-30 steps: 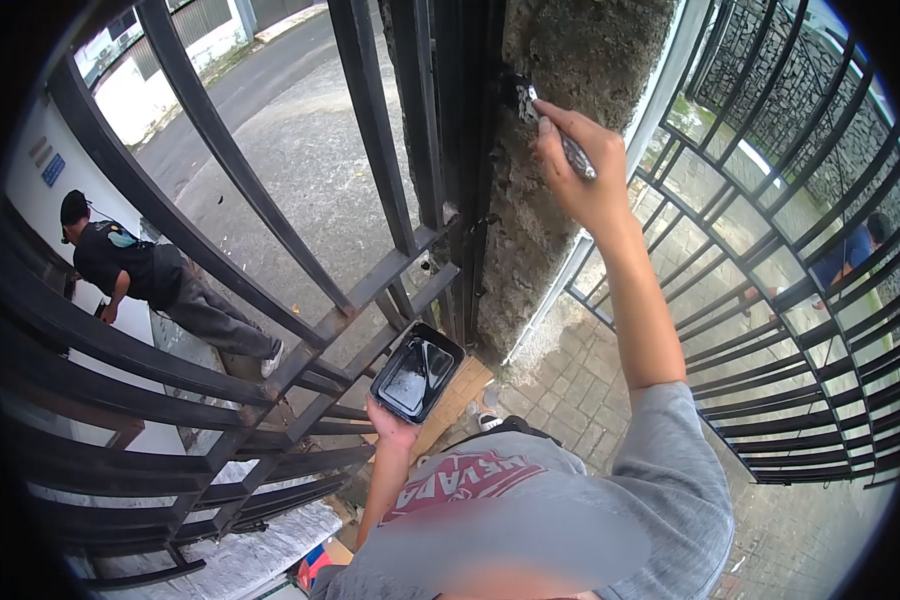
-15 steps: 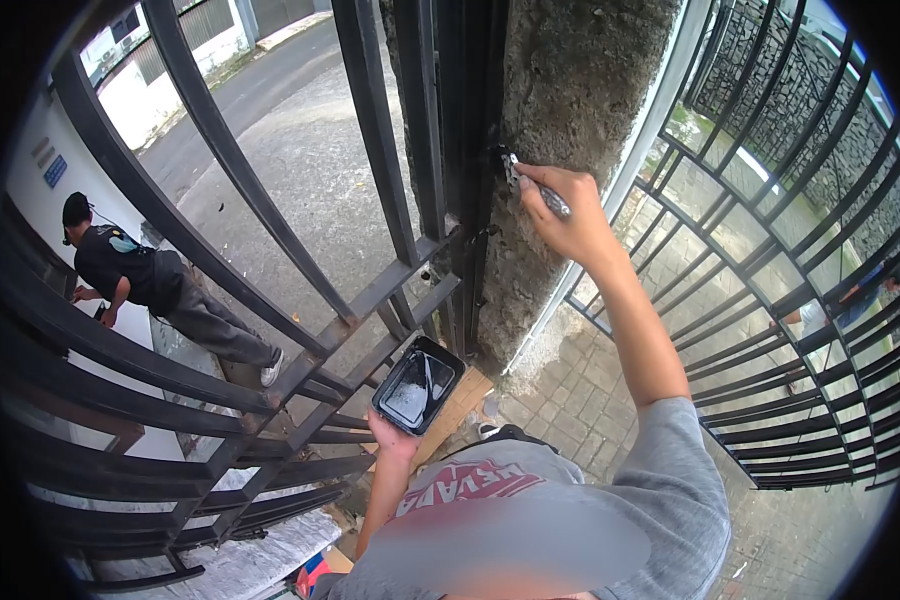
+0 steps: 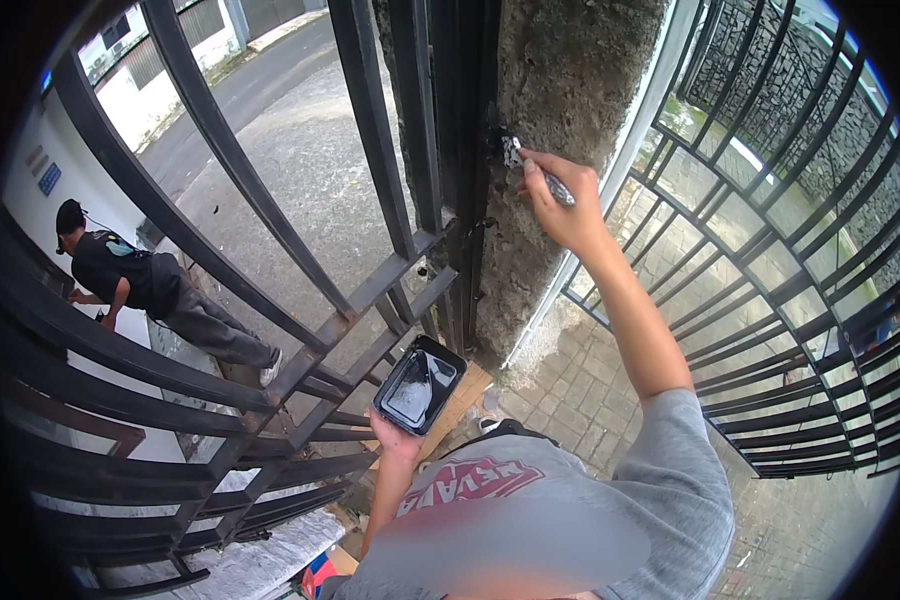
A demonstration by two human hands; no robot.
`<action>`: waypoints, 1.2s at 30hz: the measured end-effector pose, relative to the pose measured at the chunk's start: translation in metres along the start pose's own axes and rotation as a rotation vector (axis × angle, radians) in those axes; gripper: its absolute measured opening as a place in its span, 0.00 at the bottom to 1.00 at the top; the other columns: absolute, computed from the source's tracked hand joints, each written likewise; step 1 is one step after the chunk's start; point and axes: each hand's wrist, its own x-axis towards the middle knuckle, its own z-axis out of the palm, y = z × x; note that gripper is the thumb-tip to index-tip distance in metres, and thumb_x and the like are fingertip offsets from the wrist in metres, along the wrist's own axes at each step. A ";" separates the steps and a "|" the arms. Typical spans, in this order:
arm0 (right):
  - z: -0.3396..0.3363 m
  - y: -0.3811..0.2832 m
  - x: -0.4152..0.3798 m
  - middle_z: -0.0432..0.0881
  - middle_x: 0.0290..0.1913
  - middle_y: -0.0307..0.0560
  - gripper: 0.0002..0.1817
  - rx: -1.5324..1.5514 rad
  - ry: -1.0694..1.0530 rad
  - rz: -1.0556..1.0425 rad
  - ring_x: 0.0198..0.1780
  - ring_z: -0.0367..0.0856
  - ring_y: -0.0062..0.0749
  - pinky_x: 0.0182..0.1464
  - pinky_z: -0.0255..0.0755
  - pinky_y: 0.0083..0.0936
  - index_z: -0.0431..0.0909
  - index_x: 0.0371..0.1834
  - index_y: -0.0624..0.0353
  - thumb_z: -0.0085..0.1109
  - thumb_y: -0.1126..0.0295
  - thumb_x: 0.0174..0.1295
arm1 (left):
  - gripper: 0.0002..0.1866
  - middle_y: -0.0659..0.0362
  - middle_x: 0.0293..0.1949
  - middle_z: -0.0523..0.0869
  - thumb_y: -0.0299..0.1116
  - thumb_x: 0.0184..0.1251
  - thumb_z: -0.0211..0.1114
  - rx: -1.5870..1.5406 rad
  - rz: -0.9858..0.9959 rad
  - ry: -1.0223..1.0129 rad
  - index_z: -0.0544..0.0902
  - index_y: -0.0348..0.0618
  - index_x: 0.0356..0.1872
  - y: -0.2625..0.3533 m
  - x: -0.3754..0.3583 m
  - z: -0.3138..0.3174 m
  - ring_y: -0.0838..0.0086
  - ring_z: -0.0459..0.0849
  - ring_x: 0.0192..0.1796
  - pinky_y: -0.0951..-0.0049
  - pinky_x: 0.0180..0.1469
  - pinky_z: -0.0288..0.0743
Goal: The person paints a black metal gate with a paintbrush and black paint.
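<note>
My right hand (image 3: 572,212) is closed around the speckled handle of a paintbrush (image 3: 560,190). The brush head points up and left, right at the edge where a rough concrete pillar (image 3: 575,75) meets the black metal gate post (image 3: 463,120). Dark paint marks show on the concrete around the brush tip. Lower down, my left hand (image 3: 397,436) grips a black plastic tray (image 3: 453,364) from its near end, with the thumb along its side. Glossy dark paint coats the inside of the tray, which is held tilted below the gate's crossbars.
Black gate bars (image 3: 370,130) stand close on the left, with a road (image 3: 270,130) beyond. Behind them a person in dark clothes (image 3: 135,275) bends toward a wall. Another barred gate (image 3: 770,280) stands at right over brick paving (image 3: 570,400). Cardboard (image 3: 470,390) lies below the tray.
My right hand and the brush have shifted slightly right, and the brush's angle has changed a little. The tray stays nearly in place in my left hand. The person beyond the bars has moved slightly left.
</note>
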 end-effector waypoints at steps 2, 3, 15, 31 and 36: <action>0.003 0.003 -0.010 0.89 0.34 0.65 0.11 -0.083 -0.113 -0.086 0.38 0.91 0.59 0.47 0.84 0.39 0.88 0.46 0.71 0.63 0.74 0.66 | 0.34 0.51 0.68 0.84 0.57 0.79 0.46 -0.009 0.001 0.000 0.79 0.42 0.70 0.000 0.000 0.000 0.53 0.82 0.69 0.47 0.72 0.75; -0.002 -0.001 -0.003 0.89 0.33 0.62 0.12 -0.101 -0.164 -0.022 0.36 0.91 0.52 0.46 0.84 0.37 0.88 0.47 0.71 0.62 0.74 0.68 | 0.34 0.51 0.69 0.84 0.57 0.79 0.46 -0.001 -0.001 -0.013 0.79 0.42 0.71 0.001 0.000 0.001 0.53 0.82 0.69 0.47 0.73 0.75; -0.020 -0.027 0.101 0.92 0.38 0.56 0.12 -0.045 0.321 -0.226 0.40 0.93 0.39 0.47 0.84 0.28 0.89 0.52 0.67 0.64 0.71 0.71 | 0.38 0.50 0.71 0.81 0.60 0.79 0.41 0.043 -0.036 -0.027 0.77 0.42 0.74 -0.007 0.002 0.018 0.50 0.80 0.71 0.45 0.73 0.74; -0.036 -0.028 0.090 0.91 0.33 0.57 0.11 0.005 0.114 -0.115 0.37 0.93 0.35 0.45 0.83 0.28 0.89 0.51 0.64 0.64 0.71 0.71 | 0.37 0.50 0.69 0.83 0.60 0.79 0.41 0.047 0.001 -0.020 0.78 0.42 0.72 -0.004 0.006 0.021 0.51 0.82 0.69 0.44 0.72 0.74; -0.049 -0.034 0.091 0.91 0.32 0.51 0.13 0.026 -0.042 0.111 0.35 0.91 0.27 0.44 0.84 0.25 0.89 0.48 0.68 0.63 0.68 0.74 | 0.37 0.50 0.70 0.82 0.60 0.79 0.41 0.031 -0.003 -0.050 0.78 0.42 0.73 -0.005 0.001 0.016 0.50 0.81 0.70 0.44 0.73 0.74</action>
